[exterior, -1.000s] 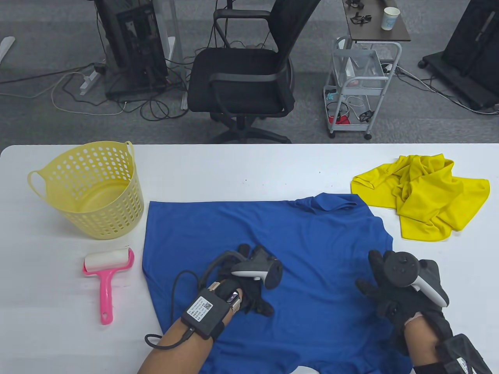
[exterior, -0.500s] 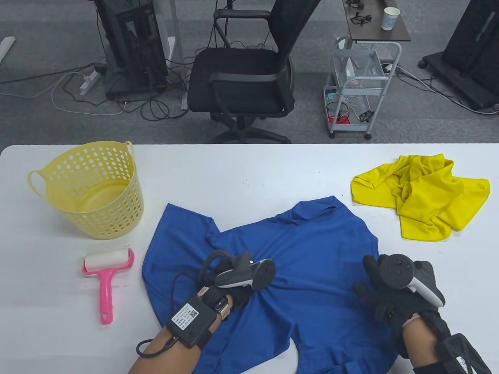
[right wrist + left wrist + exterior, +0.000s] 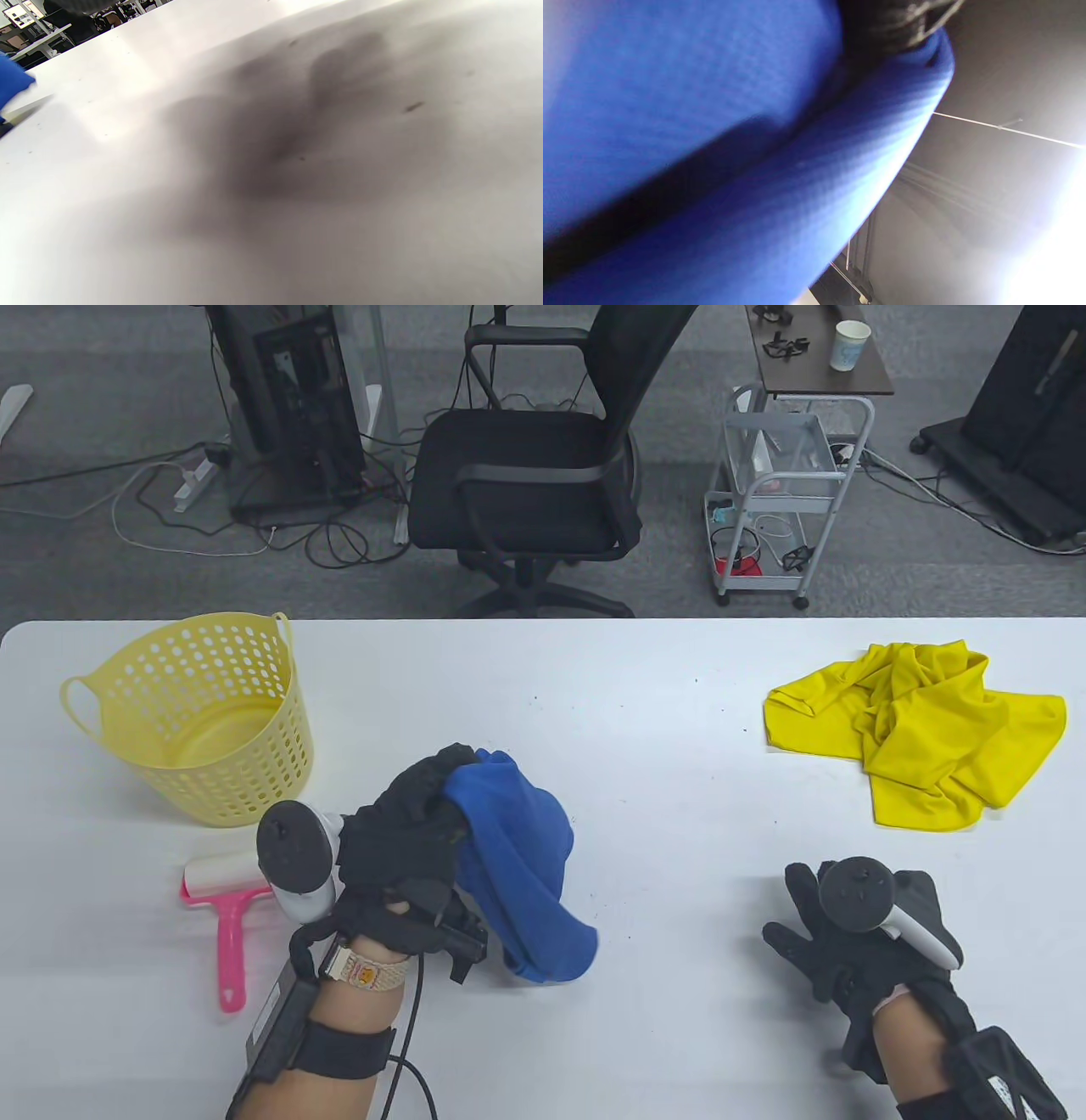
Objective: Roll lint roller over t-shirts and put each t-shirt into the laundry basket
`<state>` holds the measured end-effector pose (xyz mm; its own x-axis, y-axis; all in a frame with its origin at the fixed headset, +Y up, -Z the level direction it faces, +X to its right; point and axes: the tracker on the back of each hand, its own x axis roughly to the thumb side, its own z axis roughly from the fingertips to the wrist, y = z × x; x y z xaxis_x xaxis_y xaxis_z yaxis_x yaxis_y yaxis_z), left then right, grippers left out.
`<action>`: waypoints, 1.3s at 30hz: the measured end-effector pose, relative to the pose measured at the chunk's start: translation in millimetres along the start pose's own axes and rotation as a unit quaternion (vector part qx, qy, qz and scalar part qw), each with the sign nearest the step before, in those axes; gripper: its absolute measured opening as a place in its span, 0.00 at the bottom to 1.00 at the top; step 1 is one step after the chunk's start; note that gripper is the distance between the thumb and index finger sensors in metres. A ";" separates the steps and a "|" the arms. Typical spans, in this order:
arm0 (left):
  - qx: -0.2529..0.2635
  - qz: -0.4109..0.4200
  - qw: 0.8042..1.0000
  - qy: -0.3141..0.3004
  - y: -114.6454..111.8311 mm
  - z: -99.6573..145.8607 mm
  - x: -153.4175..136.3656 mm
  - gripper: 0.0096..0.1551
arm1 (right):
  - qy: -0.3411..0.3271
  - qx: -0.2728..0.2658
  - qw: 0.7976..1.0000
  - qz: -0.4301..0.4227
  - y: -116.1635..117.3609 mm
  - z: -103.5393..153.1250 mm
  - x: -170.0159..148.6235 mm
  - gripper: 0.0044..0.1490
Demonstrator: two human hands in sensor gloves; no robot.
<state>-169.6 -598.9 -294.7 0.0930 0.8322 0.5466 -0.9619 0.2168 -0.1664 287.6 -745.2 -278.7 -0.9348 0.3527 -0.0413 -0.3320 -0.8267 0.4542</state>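
Note:
My left hand [image 3: 424,806] grips the blue t-shirt [image 3: 522,865], bunched and lifted above the table, just right of the yellow laundry basket [image 3: 191,721]. Blue cloth [image 3: 712,169] fills the left wrist view, and a scrap of it [image 3: 10,84] shows at the left edge of the right wrist view. The pink lint roller [image 3: 227,908] lies on the table below the basket, partly behind my left hand's tracker. A crumpled yellow t-shirt [image 3: 925,729] lies at the right. My right hand [image 3: 814,933] rests with fingers spread on the bare table at lower right, holding nothing.
The white table [image 3: 662,687] ends at its far edge, with an office chair [image 3: 526,475] and a wire cart [image 3: 780,492] on the floor beyond. The basket holds nothing that I can see.
The blue t-shirt, spread flat a second ago, was gathered by my left hand and lifted up and left toward the basket. My right hand let the cloth slide out from under it and stayed put.

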 end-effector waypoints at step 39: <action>-0.439 -0.517 0.725 0.120 -142.6 65.9 -93.7 0.52 | -0.014 0.000 0.998 0.054 5.9 -0.1 16.8 0.55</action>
<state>-58.1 -741.4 -268.2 0.7907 0.0348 0.6112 0.1792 0.9415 -0.2853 269.9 -744.2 -276.8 -0.9614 0.2733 0.0332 -0.2289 -0.8605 0.4551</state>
